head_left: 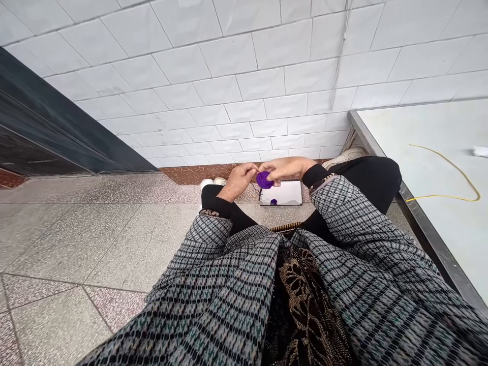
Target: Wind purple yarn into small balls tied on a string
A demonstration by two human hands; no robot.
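My right hand (285, 168) is closed on a round purple disc (264, 180) that looks like coiled or crocheted yarn, with the thumb over its right side. Beside it, my left hand (240, 179) is closed in a pinch, its fingertips near the disc's upper left edge. What those fingertips hold is too small to make out. Below the hands, a shallow box or tray with a white surface (290, 192) and a dark edge lies on the floor between my legs. A small purple piece (273, 202) is at its near edge. Thin dark strands hang left of the tray.
A pale tabletop (430, 132) with a metal edge stands at the right, bearing a bent yellow cord (463, 173) and a small white object (481, 151). A white tiled wall (229, 91) rises ahead. A dark door frame (76, 122) is at the left, above the speckled floor (91, 229).
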